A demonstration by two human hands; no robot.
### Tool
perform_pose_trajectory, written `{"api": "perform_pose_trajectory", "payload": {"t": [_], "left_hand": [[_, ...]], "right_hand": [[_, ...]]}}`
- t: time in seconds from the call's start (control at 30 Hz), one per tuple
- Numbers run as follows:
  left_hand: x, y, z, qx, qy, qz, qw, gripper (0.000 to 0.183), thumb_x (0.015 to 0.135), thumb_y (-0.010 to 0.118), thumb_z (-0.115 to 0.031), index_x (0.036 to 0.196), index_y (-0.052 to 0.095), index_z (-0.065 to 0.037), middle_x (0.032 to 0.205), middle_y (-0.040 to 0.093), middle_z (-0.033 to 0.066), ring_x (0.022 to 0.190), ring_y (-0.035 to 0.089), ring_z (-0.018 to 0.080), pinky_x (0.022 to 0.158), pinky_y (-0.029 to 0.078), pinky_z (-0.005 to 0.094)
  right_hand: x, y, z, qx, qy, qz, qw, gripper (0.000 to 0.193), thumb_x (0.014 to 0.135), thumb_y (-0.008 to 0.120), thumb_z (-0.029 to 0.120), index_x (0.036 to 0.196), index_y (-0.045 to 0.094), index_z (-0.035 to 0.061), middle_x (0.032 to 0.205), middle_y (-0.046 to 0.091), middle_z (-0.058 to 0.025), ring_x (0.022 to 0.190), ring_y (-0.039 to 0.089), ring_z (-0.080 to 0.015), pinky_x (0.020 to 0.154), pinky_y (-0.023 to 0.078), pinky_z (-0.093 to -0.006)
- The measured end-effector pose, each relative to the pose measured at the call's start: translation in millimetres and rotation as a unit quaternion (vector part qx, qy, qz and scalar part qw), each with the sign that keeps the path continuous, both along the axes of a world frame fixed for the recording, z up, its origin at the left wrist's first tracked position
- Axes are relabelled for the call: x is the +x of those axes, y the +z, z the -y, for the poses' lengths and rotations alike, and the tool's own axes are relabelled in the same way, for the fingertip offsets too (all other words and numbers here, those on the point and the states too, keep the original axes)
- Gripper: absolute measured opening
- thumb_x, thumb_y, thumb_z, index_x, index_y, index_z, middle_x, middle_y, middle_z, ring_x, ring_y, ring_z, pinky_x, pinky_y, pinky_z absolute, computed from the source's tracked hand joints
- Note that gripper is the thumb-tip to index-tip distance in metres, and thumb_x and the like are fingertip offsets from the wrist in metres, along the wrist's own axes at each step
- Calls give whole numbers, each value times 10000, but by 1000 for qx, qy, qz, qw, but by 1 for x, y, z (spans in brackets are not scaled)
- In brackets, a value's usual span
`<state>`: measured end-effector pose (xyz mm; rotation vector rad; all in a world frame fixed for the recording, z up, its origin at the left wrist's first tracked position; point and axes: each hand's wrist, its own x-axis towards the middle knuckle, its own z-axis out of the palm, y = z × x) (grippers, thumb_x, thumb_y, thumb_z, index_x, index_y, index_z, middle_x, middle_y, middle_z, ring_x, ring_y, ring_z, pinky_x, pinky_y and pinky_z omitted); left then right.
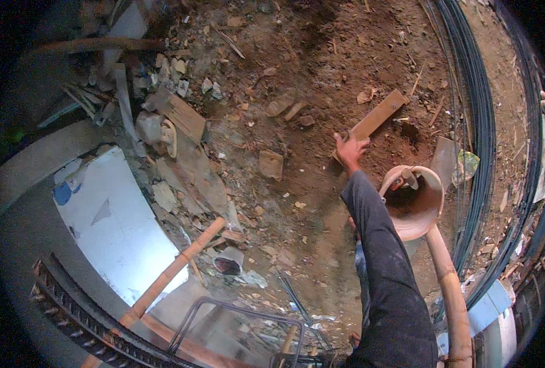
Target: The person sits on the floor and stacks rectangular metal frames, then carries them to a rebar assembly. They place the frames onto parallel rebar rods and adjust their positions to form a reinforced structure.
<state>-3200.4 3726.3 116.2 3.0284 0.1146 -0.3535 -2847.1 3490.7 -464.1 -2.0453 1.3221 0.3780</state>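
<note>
My right hand [350,152] reaches forward from a dark sleeve [388,264] and grips the near end of a short wooden board [380,115]. The board lies slantwise over loose brown soil, its far end pointing up and right. Part of my fingers is hidden against the wood. Just right of my forearm is a pale round bucket [432,228], its mouth facing up and its inside brown. A sliver of skin and some blue cloth [361,270] show beside the sleeve; I cannot make out what body part this is. My left hand is not identifiable in view.
Long dark rods [482,116] run along the right. A bamboo pole [452,294] stands below the bucket, and another [177,270] slants at lower left beside a white panel [116,221]. Ribbed steel bars [82,334] cross the lower left corner. Rubble [271,164] litters the ground.
</note>
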Motion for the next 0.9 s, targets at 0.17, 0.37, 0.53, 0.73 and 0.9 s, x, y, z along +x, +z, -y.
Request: {"api": "perform_pose_trajectory", "payload": {"t": [0.17,0.37,0.53,0.73,0.9], "left_hand": [[2,-2,-1,3,-1,10,1000,892,931,599,-597,1551,426,19,1598,368,315,1502,238,611,1206,169,737],[0,1,1,4,0,7,1000,877,933,612,-570,1556,417,14,1600,365,311,1503,241,607,1206,168,739],[-1,2,-2,-2,2,21,1000,865,934,623,-548,1560,409,10,1601,362,307,1503,243,605,1205,168,741],[1,6,-6,3,-2,12,1000,853,936,636,-520,1564,399,5,1602,359,302,1503,246,601,1204,167,744],[8,6,-1,5,-1,2,1000,843,938,647,-498,1568,391,1,1603,356,298,1504,248,599,1204,167,746]], "right_hand": [[-12,-10,12,-5,-10,56,998,671,834,842,416,1399,601,146,1382,391,-319,1091,623,-537,968,520,-601],[-34,-14,18,20,-74,94,993,733,817,828,263,1385,408,66,1260,480,-255,1071,588,-451,927,482,-574],[-29,-5,29,68,-105,116,985,920,782,837,322,1491,323,38,1359,519,-312,1218,519,-510,1059,389,-602],[-17,-29,29,100,92,-34,990,991,763,821,659,1420,568,-38,1486,383,-450,1397,355,-576,1130,323,-662],[-22,-34,19,31,34,-27,999,908,780,795,703,1231,660,-73,1310,409,-419,1210,488,-573,998,438,-659]]}}
